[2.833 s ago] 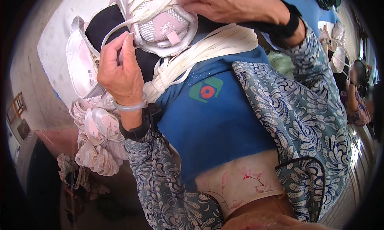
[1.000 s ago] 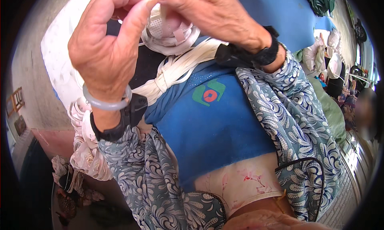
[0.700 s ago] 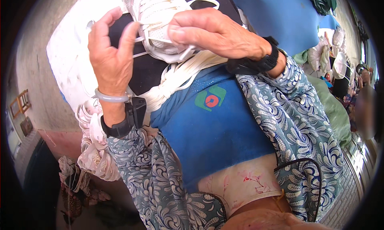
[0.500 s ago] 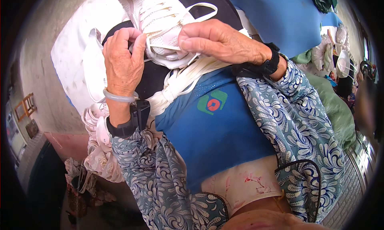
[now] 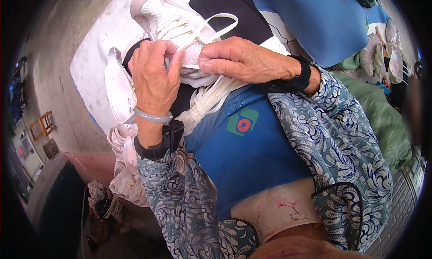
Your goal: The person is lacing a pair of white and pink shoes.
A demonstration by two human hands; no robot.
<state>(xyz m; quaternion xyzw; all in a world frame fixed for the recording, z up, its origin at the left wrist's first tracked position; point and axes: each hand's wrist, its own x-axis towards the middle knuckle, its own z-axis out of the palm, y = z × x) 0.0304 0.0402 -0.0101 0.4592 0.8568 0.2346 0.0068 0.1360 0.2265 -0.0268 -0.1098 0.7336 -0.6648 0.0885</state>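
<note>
Grey concrete floor (image 5: 54,70) fills the upper left, with a pale sheet (image 5: 90,74) spread on it. Small wooden frames (image 5: 42,124) lean at the far left edge of that floor. Green cloth (image 5: 382,119) is heaped on the right, and more shoes (image 5: 382,52) lie beyond it at the top right. I see no box or bin; a loose heap of white shoe parts (image 5: 126,178) sits just under my left wrist, against a reddish ledge (image 5: 90,164).

I have a white shoe (image 5: 168,16) resting on my lap, over a blue apron (image 5: 252,155) and a dark cloth (image 5: 229,7). Its toe points toward the sheet, and its laces face up. A bundle of white laces (image 5: 207,103) runs from under the shoe down across the apron.

My left hand (image 5: 153,76) sits on the near left side of the shoe, fingers (image 5: 173,58) curled together and pinched on a lace at the tongue. My right hand (image 5: 240,61) lies across the near side of the shoe, fingers (image 5: 213,63) pressed together on the same spot, almost touching the left ones. A lace loop (image 5: 222,22) stands up just beyond my right knuckles. I cannot tell whether the right fingers pinch a lace or only press the shoe.
</note>
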